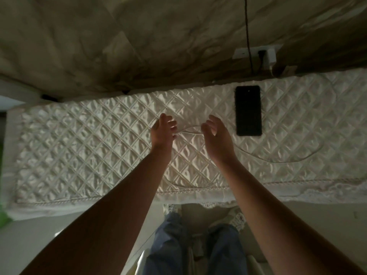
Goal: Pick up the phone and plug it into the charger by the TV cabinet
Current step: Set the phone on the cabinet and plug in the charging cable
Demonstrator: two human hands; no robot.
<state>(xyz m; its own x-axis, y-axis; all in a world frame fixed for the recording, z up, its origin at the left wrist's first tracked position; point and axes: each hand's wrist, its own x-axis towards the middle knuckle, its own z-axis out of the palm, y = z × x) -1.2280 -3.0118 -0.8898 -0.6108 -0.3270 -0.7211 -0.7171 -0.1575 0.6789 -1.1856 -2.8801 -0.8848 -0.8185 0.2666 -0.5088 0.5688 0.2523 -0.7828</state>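
Note:
A black phone (248, 110) lies flat, screen dark, on the white quilted cover (89, 147) of the cabinet top, right of centre. A thin white charger cable (282, 160) snakes across the cover from below the phone toward my hands. My left hand (161, 131) and my right hand (215, 135) hover over the cover with fingers spread, both left of the phone. The cable's end passes between them; whether a finger touches it is unclear. A white charger plug (269, 57) sits in a wall socket strip behind the cabinet.
A marbled beige wall (119, 46) rises behind the cabinet. A black cord (247, 36) hangs down the wall beside the socket. My legs in blue jeans (170, 245) stand at the cabinet's front edge. Something green (3, 215) shows at the far left.

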